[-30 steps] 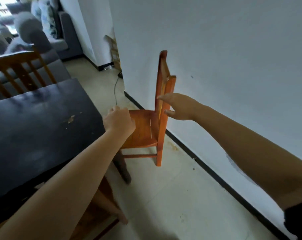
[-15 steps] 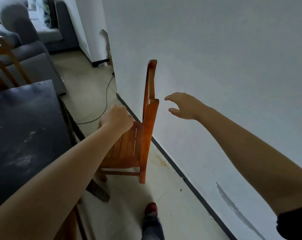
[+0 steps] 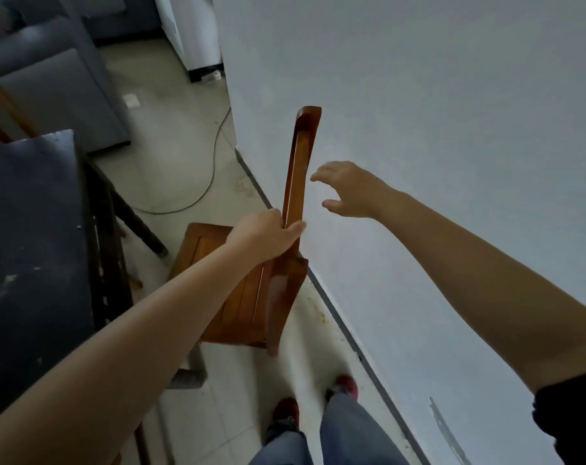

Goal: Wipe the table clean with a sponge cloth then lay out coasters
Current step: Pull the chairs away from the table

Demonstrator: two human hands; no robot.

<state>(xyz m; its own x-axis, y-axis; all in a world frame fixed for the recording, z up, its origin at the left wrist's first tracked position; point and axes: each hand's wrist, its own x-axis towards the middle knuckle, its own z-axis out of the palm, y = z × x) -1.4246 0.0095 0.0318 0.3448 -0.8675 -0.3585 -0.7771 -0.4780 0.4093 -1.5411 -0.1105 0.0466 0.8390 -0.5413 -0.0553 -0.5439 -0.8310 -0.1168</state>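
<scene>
The dark table (image 3: 30, 236) stands at the left, with pale smears on its top. An orange wooden chair (image 3: 244, 290) stands between the table and the white wall. My left hand (image 3: 268, 238) grips the near post of the chair's back, just above the seat. My right hand (image 3: 350, 191) hovers open in the air to the right of the chair back, fingers spread and touching nothing. No sponge cloth or coasters are in view.
The white wall (image 3: 435, 129) with a dark skirting runs along the right. A grey sofa (image 3: 53, 82) sits at the back left, and a cable (image 3: 204, 182) lies on the tiled floor. My feet in red shoes (image 3: 286, 409) stand behind the chair.
My left hand moved from the chair seat to the near post of its back. My right hand let go of the backrest. I stepped closer to the chair.
</scene>
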